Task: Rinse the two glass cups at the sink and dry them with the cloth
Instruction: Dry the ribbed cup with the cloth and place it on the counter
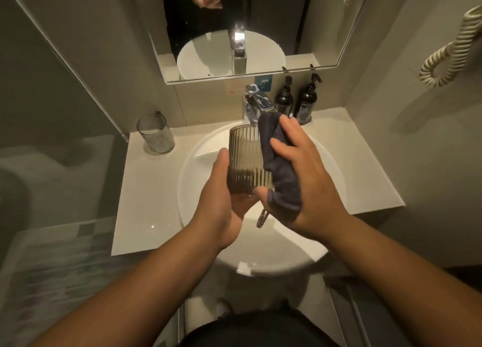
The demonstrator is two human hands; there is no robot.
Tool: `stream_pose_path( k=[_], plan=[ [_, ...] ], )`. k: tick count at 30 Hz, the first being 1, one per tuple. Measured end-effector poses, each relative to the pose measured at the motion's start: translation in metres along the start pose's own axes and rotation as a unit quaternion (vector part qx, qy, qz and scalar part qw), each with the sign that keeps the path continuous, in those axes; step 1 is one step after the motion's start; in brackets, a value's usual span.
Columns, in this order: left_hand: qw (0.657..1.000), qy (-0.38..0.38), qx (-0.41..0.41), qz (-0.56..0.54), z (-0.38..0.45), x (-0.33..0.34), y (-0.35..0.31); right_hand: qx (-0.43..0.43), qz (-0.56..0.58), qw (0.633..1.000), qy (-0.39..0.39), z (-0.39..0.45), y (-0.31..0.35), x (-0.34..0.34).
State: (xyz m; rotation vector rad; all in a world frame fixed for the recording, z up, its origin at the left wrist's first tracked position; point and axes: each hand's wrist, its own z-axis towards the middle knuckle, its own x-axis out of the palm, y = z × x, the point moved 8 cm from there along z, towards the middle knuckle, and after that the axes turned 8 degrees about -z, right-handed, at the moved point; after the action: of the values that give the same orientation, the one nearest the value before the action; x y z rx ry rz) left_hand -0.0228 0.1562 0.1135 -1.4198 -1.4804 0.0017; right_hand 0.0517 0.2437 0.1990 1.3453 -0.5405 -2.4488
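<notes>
Above the round white sink [326, 164], the left hand [224, 198] holds a ribbed glass cup [246, 158] from below and from the side, with the thumb along the cup's left wall and the fingers curled under its base. The cup is upright with its mouth a little toward the faucet [257, 104], and no water can be seen inside it; the lower part looks darker, but I cannot tell if this is only the thick glass. The right hand [310, 174] grips a dark blue cloth [280, 164] and presses it against the right wall of the cup, its fingers bent around the folded cloth. A small loop of the cloth hangs down over the sink bowl. The second glass cup [156, 134] stands upright on the white counter [146, 203], well to the left of the sink, near the wall corner; it looks empty. Behind the sink, just right of the faucet, two dark pump bottles [296, 104] stand side by side against the wall; what is inside them cannot be seen. The mirror [182, 28] above the sink reflects the basin and the faucet.
</notes>
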Motion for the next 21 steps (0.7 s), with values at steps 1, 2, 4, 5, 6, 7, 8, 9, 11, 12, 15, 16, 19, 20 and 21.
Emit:
stream_pose_path(
  k=[1,2,4,5,6,7,8,9,11,12,15,16,19,20,21],
  plan=[
    [1.0,0.007,0.015,0.025,0.001,-0.001,-0.004,0.0,0.013,1.0,0.013,0.002,-0.002,-0.002],
    [0.998,0.016,0.022,0.051,0.0,0.001,-0.009,0.0,0.021,0.999,0.03,0.003,-0.004,-0.004],
    [0.994,0.045,0.013,0.098,-0.001,0.008,-0.014,0.003,0.026,0.997,0.072,0.005,-0.004,-0.003],
    [0.991,0.064,0.005,0.116,-0.001,0.012,-0.015,0.005,0.027,0.995,0.092,0.007,-0.002,-0.001],
    [0.989,0.081,-0.002,0.125,-0.003,0.016,-0.017,0.006,0.032,0.994,0.108,0.007,0.001,0.001],
    [0.988,0.089,-0.007,0.124,-0.003,0.018,-0.019,0.011,0.042,0.991,0.123,0.008,0.005,0.001],
    [0.988,0.091,-0.007,0.123,-0.004,0.019,-0.021,0.023,0.064,0.988,0.137,0.009,0.008,0.0],
    [0.988,0.093,-0.002,0.124,-0.003,0.019,-0.022,0.044,0.095,0.983,0.148,0.01,0.009,-0.002],
    [0.987,0.094,0.012,0.131,-0.002,0.018,-0.021,0.093,0.128,0.977,0.144,0.014,0.009,-0.006],
    [0.987,0.094,0.018,0.13,-0.002,0.019,-0.02,0.11,0.115,0.979,0.127,0.016,0.009,-0.007],
    [0.987,0.088,0.038,0.129,-0.002,0.025,-0.018,0.096,0.002,0.994,0.044,0.018,0.015,-0.004],
    [0.987,0.081,0.051,0.127,-0.002,0.027,-0.019,0.078,-0.033,0.996,0.034,0.017,0.018,0.002],
    [0.989,0.051,0.081,0.115,-0.002,0.026,-0.026,0.037,-0.125,0.991,0.041,0.016,0.025,0.011],
    [0.99,0.04,0.084,0.102,-0.003,0.024,-0.027,0.028,-0.142,0.989,0.039,0.017,0.028,0.01],
    [0.992,0.035,0.082,0.085,-0.003,0.023,-0.027,0.018,-0.15,0.988,0.033,0.018,0.032,0.009]
  ],
)
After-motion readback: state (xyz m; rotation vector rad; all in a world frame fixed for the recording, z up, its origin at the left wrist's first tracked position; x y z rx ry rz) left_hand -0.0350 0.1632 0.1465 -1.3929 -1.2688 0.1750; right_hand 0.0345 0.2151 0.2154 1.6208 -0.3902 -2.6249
